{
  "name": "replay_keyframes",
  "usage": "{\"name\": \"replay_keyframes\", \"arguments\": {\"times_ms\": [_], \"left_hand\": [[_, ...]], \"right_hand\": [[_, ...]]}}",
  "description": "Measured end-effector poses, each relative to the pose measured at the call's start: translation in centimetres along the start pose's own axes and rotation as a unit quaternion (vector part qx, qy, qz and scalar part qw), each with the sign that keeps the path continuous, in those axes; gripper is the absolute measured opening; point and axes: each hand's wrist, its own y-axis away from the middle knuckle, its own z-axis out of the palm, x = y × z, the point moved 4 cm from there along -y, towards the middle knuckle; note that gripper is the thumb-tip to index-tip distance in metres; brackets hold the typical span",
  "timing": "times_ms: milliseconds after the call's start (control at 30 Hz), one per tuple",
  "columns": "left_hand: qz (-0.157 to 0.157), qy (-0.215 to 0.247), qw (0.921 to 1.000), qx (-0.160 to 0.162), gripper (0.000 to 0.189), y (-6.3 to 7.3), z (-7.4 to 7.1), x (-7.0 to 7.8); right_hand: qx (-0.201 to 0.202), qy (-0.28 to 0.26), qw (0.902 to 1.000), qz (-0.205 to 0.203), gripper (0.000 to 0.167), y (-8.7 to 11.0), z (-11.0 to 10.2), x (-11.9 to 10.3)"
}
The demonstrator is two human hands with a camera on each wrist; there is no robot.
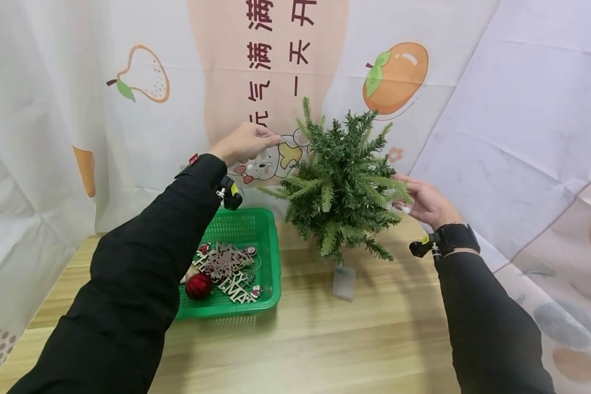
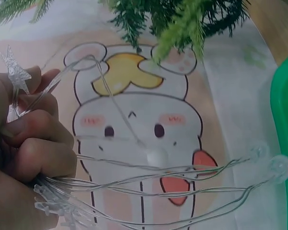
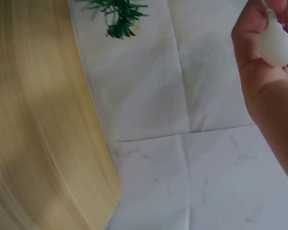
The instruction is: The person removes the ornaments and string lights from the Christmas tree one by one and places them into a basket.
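Observation:
A small green artificial Christmas tree (image 1: 342,186) stands at the back of the table, between the two hands. My left hand (image 1: 248,143), raised left of the treetop, grips a bundle of clear string lights. In the left wrist view, their wires trail from the curled fingers, with round bulbs (image 2: 279,167) hanging and a clear star light (image 2: 15,74) by the fingertips. At the tree's right side, my right hand (image 1: 426,203) holds another part of the string lights, its fingers partly behind branches. A white round bulb (image 3: 277,45) hangs against that palm.
A green basket (image 1: 274,257) on the left, partly behind the left sleeve, holds a red ball (image 1: 198,286), wooden letter ornaments (image 1: 236,288) and snowflakes (image 1: 224,260). A translucent box (image 1: 343,283) lies before the tree. A printed curtain (image 1: 177,33) hangs behind the wooden table (image 1: 315,345).

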Motion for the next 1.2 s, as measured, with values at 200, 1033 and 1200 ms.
{"name": "replay_keyframes", "arguments": {"times_ms": [200,1033,1200], "left_hand": [[0.007,0.034,0.9989,0.031,0.040,-0.8,0.6,0.5],[-0.021,0.148,0.9836,0.101,0.038,-2.6,1.5,1.4],[-0.016,0.190,0.9738,0.123,0.038,-2.9,1.1,2.3]], "right_hand": [[0.034,0.085,0.9952,-0.034,0.032,-0.4,0.8,-1.6],[0.126,0.324,0.9335,-0.086,0.022,-3.3,7.1,-7.1],[0.137,0.187,0.9668,-0.107,0.020,-3.5,8.1,-7.9]]}}
